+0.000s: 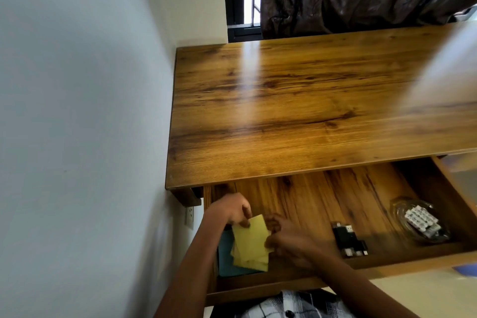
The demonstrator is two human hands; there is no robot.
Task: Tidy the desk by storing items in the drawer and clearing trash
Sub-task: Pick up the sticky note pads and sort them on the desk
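Both hands, left hand (pixel 233 210) and right hand (pixel 286 239), pinch yellow sticky notes (pixel 251 241) over the open drawer (pixel 361 263), near black USB adapters (pixel 348 239) and a glass dish (pixel 402 212); no writing legible.

Both hands (pixel 233 210) (pixel 281 236) curled, pinching.

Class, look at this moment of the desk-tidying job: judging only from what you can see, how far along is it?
Done: the glass dish of small white pieces and the black USB gadgets already lie in the open drawer, and the visible desk top is bare. In hand: left hand and right hand hold yellow sticky notes over the drawer's left end. Left: releasing them and shutting the drawer. No trash shows here.
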